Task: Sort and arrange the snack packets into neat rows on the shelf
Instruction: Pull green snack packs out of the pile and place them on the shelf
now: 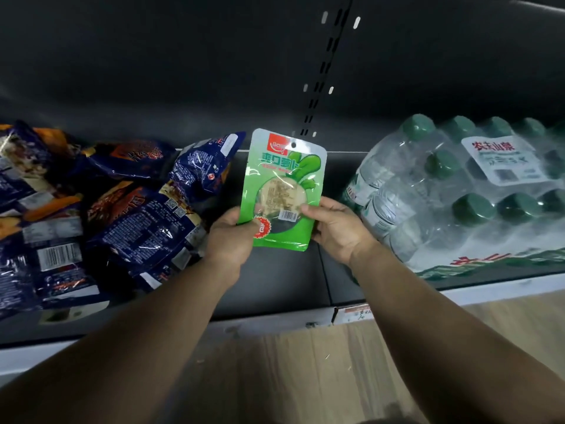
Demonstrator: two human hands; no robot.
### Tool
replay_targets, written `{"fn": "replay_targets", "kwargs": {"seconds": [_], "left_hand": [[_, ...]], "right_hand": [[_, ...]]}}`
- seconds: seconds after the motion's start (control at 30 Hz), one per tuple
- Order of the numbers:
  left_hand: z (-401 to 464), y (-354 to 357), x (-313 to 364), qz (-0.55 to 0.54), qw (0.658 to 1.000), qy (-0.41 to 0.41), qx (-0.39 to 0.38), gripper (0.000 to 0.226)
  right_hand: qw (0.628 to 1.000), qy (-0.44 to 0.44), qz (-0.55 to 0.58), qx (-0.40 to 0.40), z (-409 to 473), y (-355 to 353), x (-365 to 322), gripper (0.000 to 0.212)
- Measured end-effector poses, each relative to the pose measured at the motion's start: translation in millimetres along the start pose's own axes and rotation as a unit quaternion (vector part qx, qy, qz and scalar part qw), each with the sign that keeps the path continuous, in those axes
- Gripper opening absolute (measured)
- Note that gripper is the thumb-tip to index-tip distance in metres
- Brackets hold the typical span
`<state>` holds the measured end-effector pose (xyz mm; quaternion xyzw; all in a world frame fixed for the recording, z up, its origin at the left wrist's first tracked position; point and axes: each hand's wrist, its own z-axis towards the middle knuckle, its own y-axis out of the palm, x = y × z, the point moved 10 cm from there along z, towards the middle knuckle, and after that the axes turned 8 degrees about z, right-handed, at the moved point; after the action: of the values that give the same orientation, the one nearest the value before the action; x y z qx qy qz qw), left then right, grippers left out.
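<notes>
Left hand (233,237): grips the lower left corner of the green packet (282,188), thumb laid over the front face by the red seal, fingers curled behind. Right hand (336,229): pinches the lower right edge of the same packet, thumb on the front beside the barcode, remaining fingers hidden behind the film. Green packet: one flat pouch, held upright between the two hands and clear of the shelf (275,289), printed face toward the camera, hang-hole at top; its long axis runs bottom to top and leans slightly rightward at the upper end. It sits over the bare strip of shelf floor between the heaps on either side, so the likely landing spot lies directly below and ahead of both hands, neither hand markedly nearer. Blue packets (143,221): a loose, overlapping pile left of the left hand, faces turned every way, not yet in rows; the nearest one touches or nearly touches the left wrist, which of the two cannot be told. Bottled water pack (458,191): shrink-wrapped, green caps, resting on the shelf just right of the right hand. Back panel (183,71): dark, with a slotted upright.
</notes>
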<state>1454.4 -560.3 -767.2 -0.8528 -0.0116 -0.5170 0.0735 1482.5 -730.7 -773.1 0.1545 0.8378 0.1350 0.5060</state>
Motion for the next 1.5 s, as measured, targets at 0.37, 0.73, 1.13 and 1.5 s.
{"fn": "replay_targets", "kwargs": {"seconds": [0.37, 0.73, 1.13, 1.5], "left_hand": [[-2.9, 8.2, -38.4, 0.112, 0.992, -0.046, -0.027, 0.036], [1.0, 10.8, -30.2, 0.261, 0.963, 0.046, -0.052, 0.039], [16.7, -1.8, -12.9, 0.315, 0.948, 0.052, 0.007, 0.036], [20.9, 20.5, -2.3, 0.354, 0.933, 0.044, -0.053, 0.048]], "right_hand": [[0.978, 0.048, -0.103, 0.174, -3.9, -40.7, 16.8, 0.005], [0.908, -0.008, -0.362, 0.212, 23.7, -21.8, -1.2, 0.019], [0.899, 0.049, -0.337, 0.275, 21.7, -39.8, 14.7, 0.027], [0.885, 0.007, -0.37, 0.284, 26.9, -43.0, 2.1, 0.022]]}}
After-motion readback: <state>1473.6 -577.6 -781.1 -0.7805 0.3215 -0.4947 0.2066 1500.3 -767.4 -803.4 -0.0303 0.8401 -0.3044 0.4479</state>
